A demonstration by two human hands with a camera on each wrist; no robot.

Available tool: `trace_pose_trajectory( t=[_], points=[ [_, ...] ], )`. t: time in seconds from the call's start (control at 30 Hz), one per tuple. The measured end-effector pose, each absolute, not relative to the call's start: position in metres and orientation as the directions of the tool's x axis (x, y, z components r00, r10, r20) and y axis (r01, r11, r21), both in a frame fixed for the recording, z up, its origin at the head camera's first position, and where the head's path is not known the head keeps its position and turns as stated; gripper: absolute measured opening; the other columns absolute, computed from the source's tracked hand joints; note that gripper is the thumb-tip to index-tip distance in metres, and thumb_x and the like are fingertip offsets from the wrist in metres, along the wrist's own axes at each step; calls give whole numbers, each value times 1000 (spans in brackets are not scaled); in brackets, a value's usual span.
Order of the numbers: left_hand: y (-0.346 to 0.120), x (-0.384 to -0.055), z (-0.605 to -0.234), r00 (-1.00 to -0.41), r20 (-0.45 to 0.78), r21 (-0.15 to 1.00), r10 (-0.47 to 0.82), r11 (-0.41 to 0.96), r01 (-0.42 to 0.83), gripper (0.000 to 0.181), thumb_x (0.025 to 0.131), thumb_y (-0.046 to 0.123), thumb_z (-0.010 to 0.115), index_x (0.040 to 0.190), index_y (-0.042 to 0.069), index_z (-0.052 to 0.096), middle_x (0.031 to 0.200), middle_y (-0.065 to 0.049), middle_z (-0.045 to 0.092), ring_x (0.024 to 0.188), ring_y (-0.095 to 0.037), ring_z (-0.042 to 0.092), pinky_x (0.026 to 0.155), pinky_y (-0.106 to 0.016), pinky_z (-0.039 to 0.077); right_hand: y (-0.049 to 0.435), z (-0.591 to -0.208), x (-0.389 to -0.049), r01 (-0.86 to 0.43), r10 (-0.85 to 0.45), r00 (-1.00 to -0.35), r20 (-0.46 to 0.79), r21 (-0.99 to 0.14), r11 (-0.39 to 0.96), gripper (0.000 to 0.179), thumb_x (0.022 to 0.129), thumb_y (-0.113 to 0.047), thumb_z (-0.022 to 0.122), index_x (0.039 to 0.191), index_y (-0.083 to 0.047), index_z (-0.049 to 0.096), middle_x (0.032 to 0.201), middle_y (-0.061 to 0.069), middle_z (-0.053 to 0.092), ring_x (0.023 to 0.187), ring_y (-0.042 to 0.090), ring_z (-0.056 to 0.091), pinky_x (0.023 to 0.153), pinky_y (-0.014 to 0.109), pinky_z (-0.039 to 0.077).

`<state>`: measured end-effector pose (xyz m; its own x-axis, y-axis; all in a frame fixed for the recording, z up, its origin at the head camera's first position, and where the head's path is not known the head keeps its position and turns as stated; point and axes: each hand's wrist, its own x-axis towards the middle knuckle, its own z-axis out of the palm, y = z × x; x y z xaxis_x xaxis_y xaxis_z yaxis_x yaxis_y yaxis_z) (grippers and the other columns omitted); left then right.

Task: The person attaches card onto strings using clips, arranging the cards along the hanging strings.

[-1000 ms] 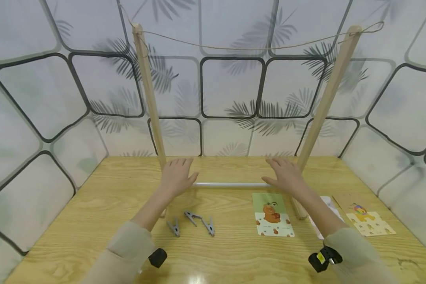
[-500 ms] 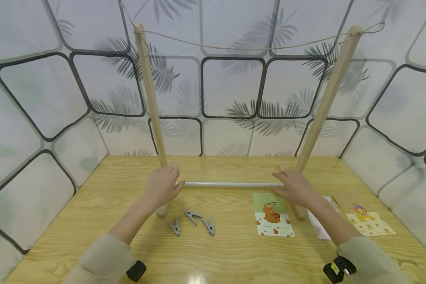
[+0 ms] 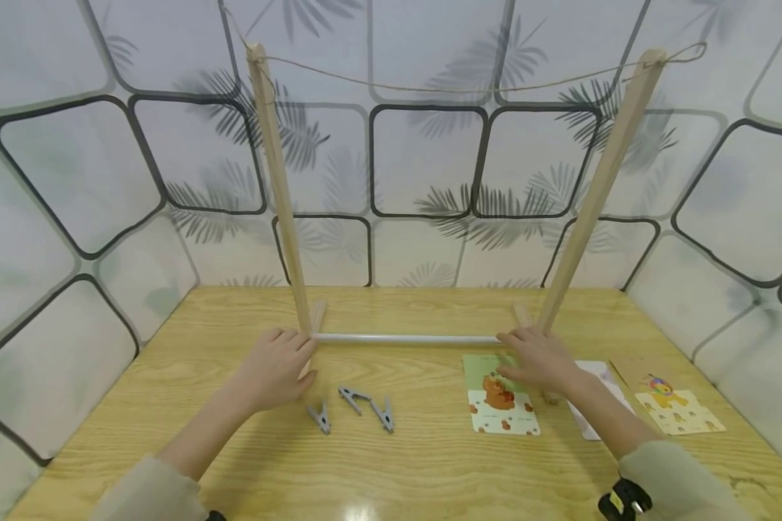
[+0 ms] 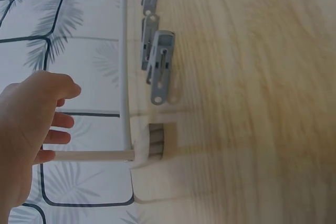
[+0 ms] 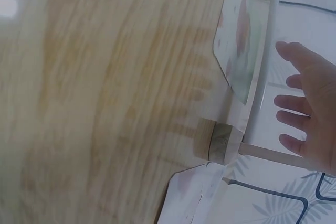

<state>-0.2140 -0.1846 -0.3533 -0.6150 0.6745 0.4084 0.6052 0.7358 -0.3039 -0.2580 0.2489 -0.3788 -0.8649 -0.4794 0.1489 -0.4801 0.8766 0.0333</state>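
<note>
A wooden stand has a left post (image 3: 279, 188), a right post (image 3: 596, 188) and a white rod (image 3: 407, 338) low between them. My left hand (image 3: 270, 370) is beside the left post's base, fingers loosely bent and holding nothing. In the left wrist view its thumb is apart from the fingers. My right hand (image 3: 539, 358) hovers near the right post's base, fingers spread and nothing in them. Part of a green-and-white bear card (image 3: 500, 398) is hidden under its fingertips in the head view. Three grey clothespins (image 3: 383, 415) lie on the table right of my left hand.
A thin string (image 3: 430, 90) sags between the post tops, with a loop at the right. A pale card (image 3: 599, 391) lies partly behind my right forearm, and a brown-and-yellow card (image 3: 674, 396) lies further right. Patterned cloth walls (image 3: 423, 159) enclose the wooden table (image 3: 417, 463).
My left hand has moved left and toward me. The right hand has shifted right and slightly down. The stand's feet show more now; clothespins and cards lie as before.
</note>
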Motion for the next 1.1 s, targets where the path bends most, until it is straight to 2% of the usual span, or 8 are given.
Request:
trace_pose_trajectory(
  t=[0.1,0.4,0.6,0.9,1.1],
  points=[
    [-190,-209,-357,-618,349,-321,704,710,627,38,76,24,68,106,3,61,97,-8,62,93,-26,59,81,-41,45,248,-381,-258,-483,-482,-865,137,29,875,58,82,-40,66,126,-4,54,118,15,56,110,38,50,88,57,39],
    [-195,-204,-370,-615,226,-252,755,655,712,39,76,13,62,113,4,59,105,-9,62,101,-28,57,88,-45,44,248,-390,-260,-469,-469,-876,112,30,883,60,81,-44,66,125,-4,54,118,16,57,111,38,50,86,57,40],
    [-191,-203,-377,-620,186,-242,762,647,723,40,75,12,62,114,4,59,106,-9,62,102,-28,57,88,-44,44,248,-393,-260,-453,-454,-887,86,33,891,63,79,-46,67,124,-3,55,117,16,57,109,38,50,87,57,39],
    [-187,-204,-385,-616,139,-228,775,631,742,46,71,12,65,116,4,58,108,-8,62,104,-28,57,91,-44,43,248,-398,-260,-491,-492,-867,84,32,870,63,82,-47,63,127,-4,54,121,17,55,111,38,49,87,57,38],
    [-184,-204,-386,-601,145,-233,786,617,751,37,72,10,66,109,5,63,106,-7,64,101,-27,58,90,-44,43,250,-397,-258,-518,-518,-851,80,31,855,58,84,-42,63,126,-3,54,122,16,55,113,38,49,90,57,36]
  ],
)
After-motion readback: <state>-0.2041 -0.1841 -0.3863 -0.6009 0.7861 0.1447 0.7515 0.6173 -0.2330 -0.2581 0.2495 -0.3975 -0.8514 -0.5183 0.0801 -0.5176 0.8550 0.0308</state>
